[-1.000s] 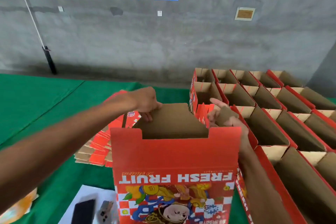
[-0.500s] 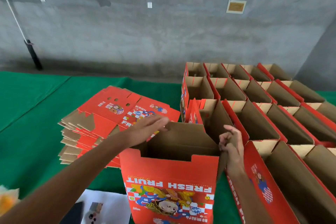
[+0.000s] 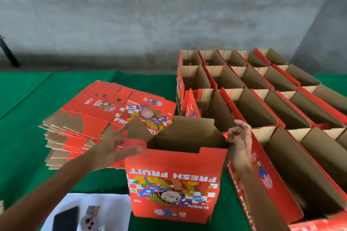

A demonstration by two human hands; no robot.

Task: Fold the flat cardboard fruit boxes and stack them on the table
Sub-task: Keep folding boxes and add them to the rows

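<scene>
An upright red box (image 3: pixel 174 184), printed FRESH FRUIT upside down, stands open-topped on the green tabletop (image 3: pixel 22 137); the left hand (image 3: pixel 114 148) reaches its left top corner with fingers spread and straight, thumb against the rim, touching the brown side flap (image 3: pixel 137 129); the right hand (image 3: pixel 239 140) pinches the flap at the box's right top corner with curled fingers; a pile of flat boxes (image 3: pixel 97 116) lies left of the box; rows of folded boxes (image 3: pixel 262 99) stand just right of it and beyond; a white sheet (image 3: pixel 112 204) carrying a phone (image 3: pixel 65 219) lies near its lower left.
</scene>
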